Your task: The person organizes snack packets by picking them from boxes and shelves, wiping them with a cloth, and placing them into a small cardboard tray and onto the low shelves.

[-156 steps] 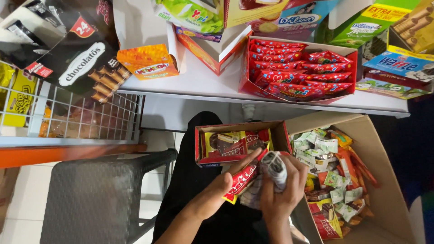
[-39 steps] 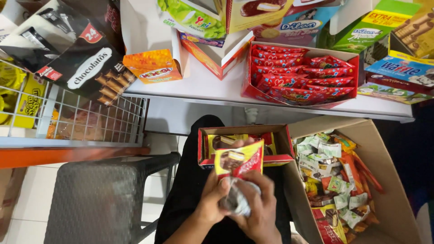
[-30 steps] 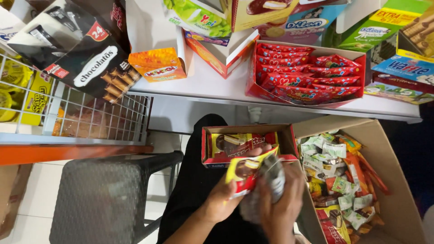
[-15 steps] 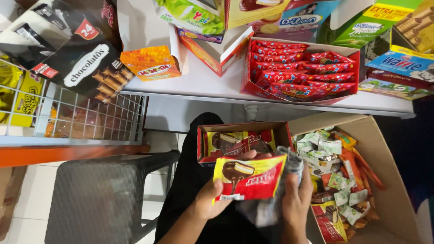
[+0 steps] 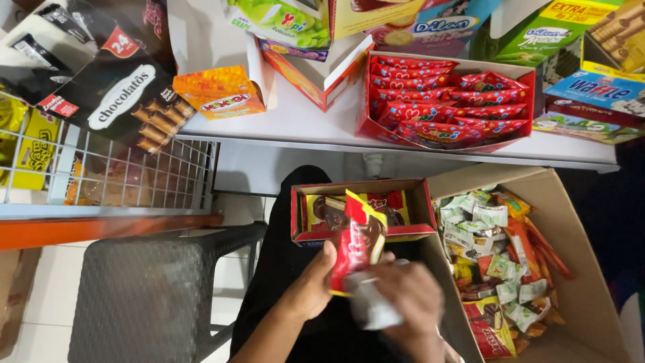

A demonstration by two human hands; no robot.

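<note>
Head view: my left hand (image 5: 314, 290) grips the red-and-yellow snack packet (image 5: 356, 238) by its lower edge, thumb closed against it, just below the open red box (image 5: 363, 210) on my lap. My right hand (image 5: 415, 302) is closed around a crumpled silvery wrapper (image 5: 368, 304), blurred, beside the cardboard carton (image 5: 578, 255) of mixed sachets.

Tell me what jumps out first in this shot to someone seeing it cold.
The red and yellow snack packet at the centre, pinched in the left hand, while the right hand closes on a crumpled silvery wrapper, blurred. Behind them, on the lap, sits a small red box of similar packets. On the white shelf above, an open red tray of shiny red packets stands out, and a big cardboard box of mixed snacks fills the right.
</note>
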